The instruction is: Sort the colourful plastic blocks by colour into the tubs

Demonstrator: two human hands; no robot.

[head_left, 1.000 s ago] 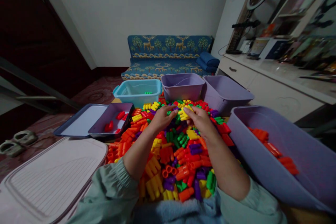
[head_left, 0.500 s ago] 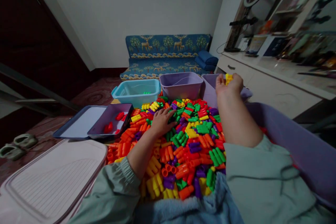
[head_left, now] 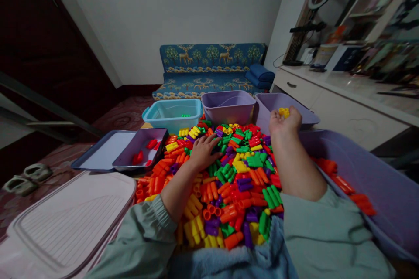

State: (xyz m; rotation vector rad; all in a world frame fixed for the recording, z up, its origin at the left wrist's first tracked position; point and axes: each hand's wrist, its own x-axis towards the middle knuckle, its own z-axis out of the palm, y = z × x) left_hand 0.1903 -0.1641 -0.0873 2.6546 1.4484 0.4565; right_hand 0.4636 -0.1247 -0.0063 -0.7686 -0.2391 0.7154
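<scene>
A broad heap of plastic building pieces (head_left: 242,200) in red, orange, yellow, green and purple, many shaped like joined tubes, spreads in front of me. My left hand (head_left: 204,152) lies palm down on the heap's far middle part, fingers spread, gripping nothing that I can see. Raised at the right, my right hand (head_left: 285,122) is closed on a yellow building piece (head_left: 284,112), which pokes out above the fingers. That hand is at the near side of the purple bin (head_left: 304,115) at the back right.
Behind the heap stand a light-blue bin (head_left: 157,115) with green pieces and a purple bin (head_left: 229,113). A shallow tray (head_left: 122,165) with red pieces is at left, near a pale lid (head_left: 72,222). A large purple tub (head_left: 386,183) at right holds orange-red pieces.
My right hand has come down and back a little from the back-right bin, still with the yellow piece. The view has shifted slightly; my left hand rests in the same spot.
</scene>
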